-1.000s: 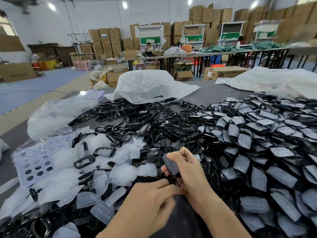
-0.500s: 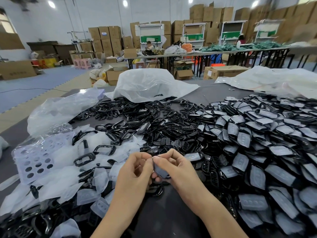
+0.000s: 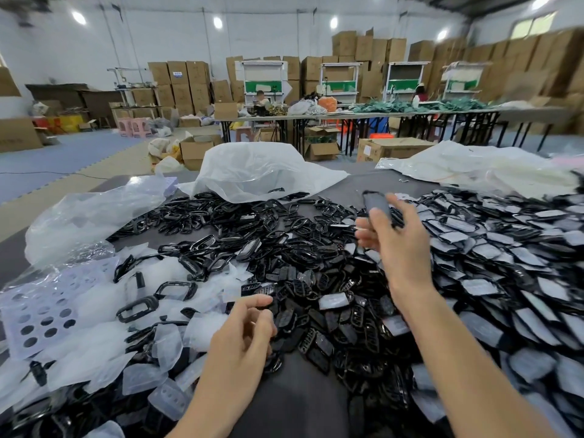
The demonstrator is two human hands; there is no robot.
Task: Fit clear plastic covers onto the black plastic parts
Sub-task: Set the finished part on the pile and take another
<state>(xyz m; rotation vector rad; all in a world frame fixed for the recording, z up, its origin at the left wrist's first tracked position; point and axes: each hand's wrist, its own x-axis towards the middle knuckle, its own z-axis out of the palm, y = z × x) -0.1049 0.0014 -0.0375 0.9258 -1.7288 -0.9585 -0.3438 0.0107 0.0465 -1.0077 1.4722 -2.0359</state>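
My right hand [image 3: 398,245] is raised over the table and pinches a black part with a clear cover on it [image 3: 374,202] between thumb and fingers, above the left edge of the covered-parts heap [image 3: 493,267] on the right. My left hand [image 3: 243,336] hovers low at the near centre with fingers loosely curled and holds nothing. It hangs just left of the bare black parts [image 3: 319,289] heaped in the middle. Loose clear covers [image 3: 94,346] lie in a pile on the left.
Black ring-shaped frames [image 3: 221,216] spread across the far middle of the grey table [image 3: 294,403]. Plastic bags sit at the back: one [image 3: 252,172] centre, one [image 3: 79,216] left, one [image 3: 474,169] right. A perforated lilac tray [image 3: 38,314] lies at left.
My hands have parted. The right hand has lifted the covered part up and away toward the right heap, while the left hand has let go and stayed low.
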